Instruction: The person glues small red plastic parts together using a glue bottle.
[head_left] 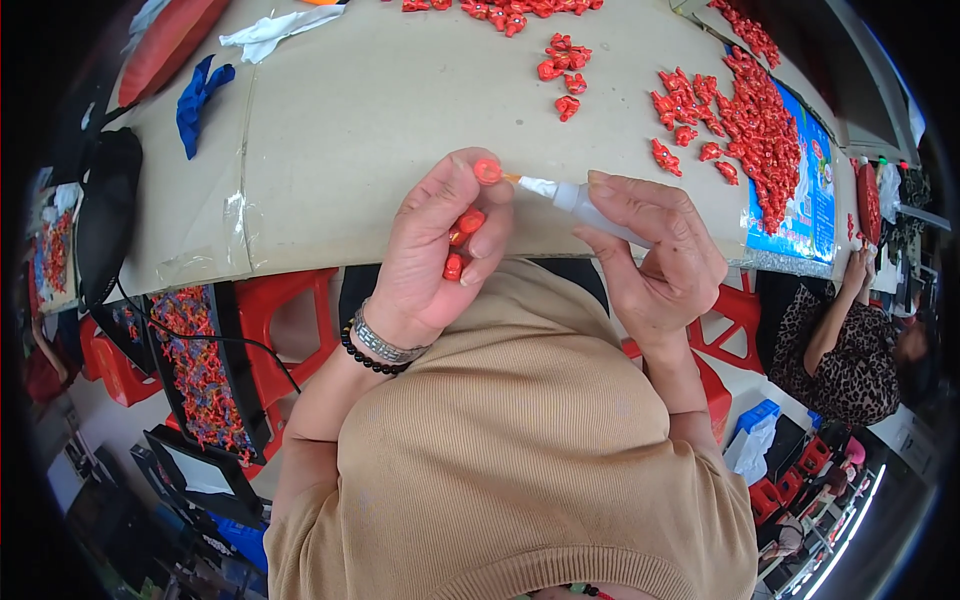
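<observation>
My left hand [435,235] is closed round several small red plastic pieces [458,236], with one more red piece [488,171] pinched between thumb and forefinger. Its palm faces up, near the table's front edge. In my right hand [660,240] I grip a whitish squeeze bottle [585,205], tilted so its narrow nozzle points left. The orange-tinted tip of the nozzle meets, or nearly meets, the pinched red piece; I cannot tell which. Fingers hide part of the held pieces.
Red figure-like pieces [765,130] are heaped at right on a blue printed sheet [825,190]. Smaller clusters [565,70] lie farther back on the table [350,130]. A blue cloth scrap [198,105] lies left. Below, a dark crate [205,360] holds coloured pieces. Another person [840,340] works at right.
</observation>
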